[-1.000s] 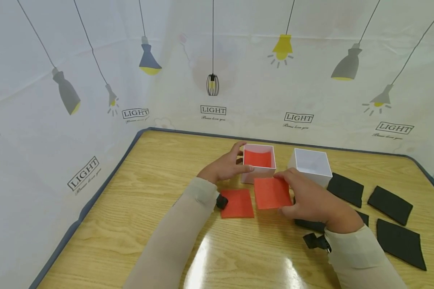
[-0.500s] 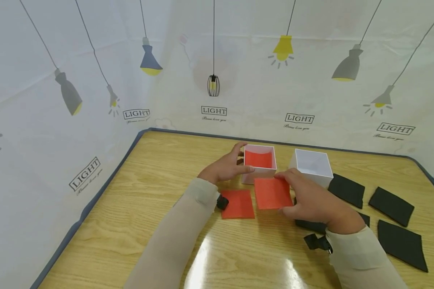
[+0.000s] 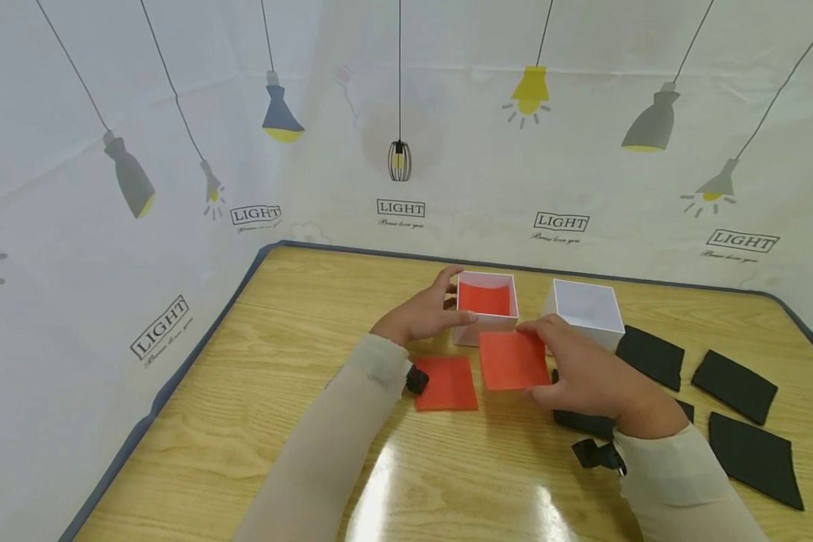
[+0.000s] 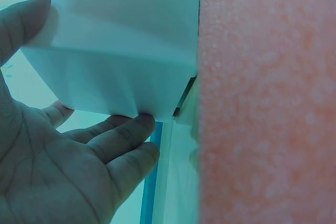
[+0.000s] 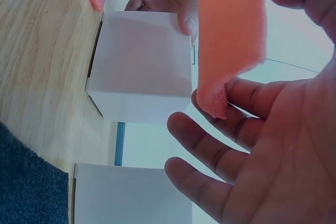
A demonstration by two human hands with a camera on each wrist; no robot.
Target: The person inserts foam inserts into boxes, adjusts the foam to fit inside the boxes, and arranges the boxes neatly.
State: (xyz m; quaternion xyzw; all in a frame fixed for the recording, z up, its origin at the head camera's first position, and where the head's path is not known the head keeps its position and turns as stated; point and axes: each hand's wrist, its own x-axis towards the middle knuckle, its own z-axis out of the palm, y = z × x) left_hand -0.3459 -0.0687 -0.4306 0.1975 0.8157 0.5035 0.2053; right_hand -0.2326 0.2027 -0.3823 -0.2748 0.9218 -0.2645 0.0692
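Observation:
My left hand (image 3: 420, 315) holds a white open-topped box (image 3: 485, 330) by its left side. Its thumb lies over the near rim, and the other fingers reach along the side and back. Inside that box lies red foam (image 3: 485, 299). In front of it, my right hand (image 3: 592, 380) pinches a red foam square (image 3: 513, 361) at its right edge, raised above the table. The right wrist view has this square (image 5: 231, 30) edge-on, its lower corner bent against the fingers. Another red foam square (image 3: 450, 384) lies flat by the left wrist.
A second white box (image 3: 592, 301) stands to the right, no contents showing. Several black foam squares lie at the right, including one (image 3: 650, 357) by that box and one (image 3: 755, 455) nearer; another (image 3: 583, 424) is partly under the right hand. A printed curtain (image 3: 461, 226) borders the wooden table (image 3: 298, 301).
My right hand and the red foam square have shifted very slightly right and up. The left hand keeps its hold on the box.

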